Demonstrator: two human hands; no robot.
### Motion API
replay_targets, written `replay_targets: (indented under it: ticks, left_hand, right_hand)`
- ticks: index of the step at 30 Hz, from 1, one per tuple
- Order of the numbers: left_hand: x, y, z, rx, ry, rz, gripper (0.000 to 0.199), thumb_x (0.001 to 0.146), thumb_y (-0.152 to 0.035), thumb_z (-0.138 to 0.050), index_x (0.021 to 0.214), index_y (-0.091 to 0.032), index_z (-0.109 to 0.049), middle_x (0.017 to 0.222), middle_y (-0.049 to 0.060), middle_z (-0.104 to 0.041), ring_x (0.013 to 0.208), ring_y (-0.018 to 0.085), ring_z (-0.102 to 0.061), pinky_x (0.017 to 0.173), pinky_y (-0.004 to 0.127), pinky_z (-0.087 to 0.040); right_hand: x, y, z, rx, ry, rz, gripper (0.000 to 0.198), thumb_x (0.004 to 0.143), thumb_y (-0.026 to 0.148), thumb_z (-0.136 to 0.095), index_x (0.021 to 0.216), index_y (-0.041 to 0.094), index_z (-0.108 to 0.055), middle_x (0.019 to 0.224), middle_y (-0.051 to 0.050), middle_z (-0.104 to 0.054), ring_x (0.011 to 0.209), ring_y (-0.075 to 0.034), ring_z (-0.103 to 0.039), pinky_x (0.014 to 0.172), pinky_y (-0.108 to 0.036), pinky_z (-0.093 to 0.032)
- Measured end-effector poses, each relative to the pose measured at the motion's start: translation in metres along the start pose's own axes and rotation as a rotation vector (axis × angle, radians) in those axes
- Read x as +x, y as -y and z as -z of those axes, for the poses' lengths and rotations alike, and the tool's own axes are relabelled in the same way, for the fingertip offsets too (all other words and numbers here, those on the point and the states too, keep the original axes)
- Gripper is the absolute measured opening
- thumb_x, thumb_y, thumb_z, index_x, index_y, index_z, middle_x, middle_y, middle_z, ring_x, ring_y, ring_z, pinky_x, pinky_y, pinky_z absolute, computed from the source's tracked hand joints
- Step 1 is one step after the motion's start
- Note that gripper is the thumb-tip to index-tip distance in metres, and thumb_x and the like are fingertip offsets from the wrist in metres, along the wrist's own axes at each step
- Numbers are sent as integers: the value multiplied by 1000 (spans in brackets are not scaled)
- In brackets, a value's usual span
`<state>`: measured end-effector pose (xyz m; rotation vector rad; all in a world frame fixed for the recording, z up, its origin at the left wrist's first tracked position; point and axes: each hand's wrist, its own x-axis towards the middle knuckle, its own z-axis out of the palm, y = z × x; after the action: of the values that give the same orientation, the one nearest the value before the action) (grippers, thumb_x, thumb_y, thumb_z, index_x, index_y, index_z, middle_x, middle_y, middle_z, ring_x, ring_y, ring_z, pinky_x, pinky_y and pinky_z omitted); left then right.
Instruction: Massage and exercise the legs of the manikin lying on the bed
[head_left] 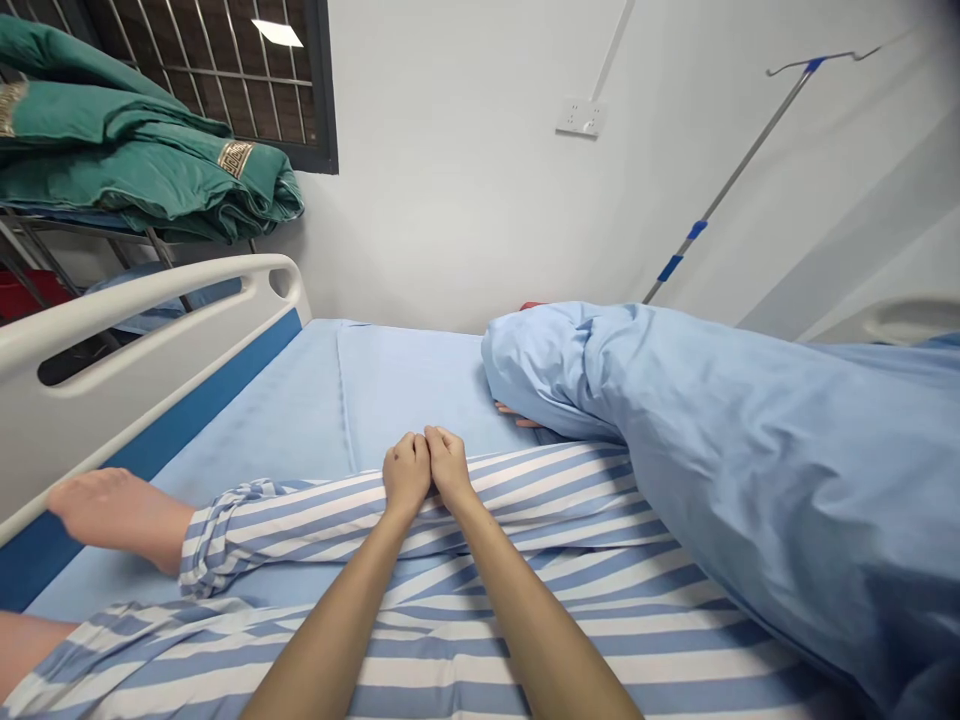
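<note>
A person lies on the bed in blue-and-white striped trousers, with both legs stretched towards the left. My left hand (407,470) and my right hand (447,465) are side by side on the far trouser leg (315,520), around the knee. Both hands are closed, their fingers curled over the leg's far side; the fingertips are hidden. My forearms cross above the near trouser leg (225,655). To the left, a bare foot (120,515) sticks out of the far cuff. The person's upper body is under a light blue quilt (720,430), with some fingertips (517,413) showing at its edge.
A light blue sheet (405,375) covers the bed. The bed's end board (150,350) stands at the left. Behind it, folded green bedding (150,160) lies on a metal-framed rack. An IV pole (739,175) rises at the right, near a wall with a socket (581,116).
</note>
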<state>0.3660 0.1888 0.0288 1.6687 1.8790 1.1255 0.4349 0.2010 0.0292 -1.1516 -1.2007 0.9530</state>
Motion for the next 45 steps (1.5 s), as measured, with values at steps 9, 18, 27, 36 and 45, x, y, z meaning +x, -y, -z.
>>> replay_targets:
  ticks: [9, 18, 27, 36, 45]
  left_hand:
    - [0, -1, 3, 176, 24, 8, 31, 87, -31, -28, 69, -21, -52, 72, 4, -64, 67, 16, -54, 59, 27, -26]
    - [-3, -2, -1, 210, 24, -32, 30, 84, -30, -33, 65, -21, -54, 69, 4, -63, 65, 16, -52, 57, 27, -24]
    - [-4, -5, -5, 241, 25, -36, 31, 82, -31, -33, 60, -21, -53, 60, 1, -58, 58, 13, -46, 55, 26, -21]
    - [-6, -8, -5, 268, 79, -55, 29, 79, -33, -35, 56, -20, -49, 57, 1, -55, 58, 14, -44, 53, 26, -22]
    - [4, -48, -16, -213, -42, -22, 32, 78, -33, -36, 49, -20, -33, 46, -5, -35, 49, 9, -35, 50, 23, -27]
  right_hand:
    - [2, 1, 0, -128, 21, 12, 32, 76, 38, -41, 52, 20, -31, 49, 7, -28, 50, -8, -28, 48, -22, -26]
    - [7, 28, 41, -565, 96, 237, 38, 80, 36, -40, 48, 19, -31, 45, 6, -29, 48, -8, -28, 49, -24, -19]
    - [4, 3, 50, -503, 32, 186, 39, 82, 37, -38, 49, 19, -28, 47, 7, -25, 49, -8, -27, 50, -23, -19]
    - [4, 6, 52, -416, 5, 188, 38, 81, 37, -37, 48, 19, -30, 46, 7, -27, 48, -8, -28, 49, -23, -20]
    - [12, 9, 56, -212, -36, 100, 36, 79, 39, -38, 49, 19, -34, 46, 6, -31, 47, -8, -30, 47, -22, -25]
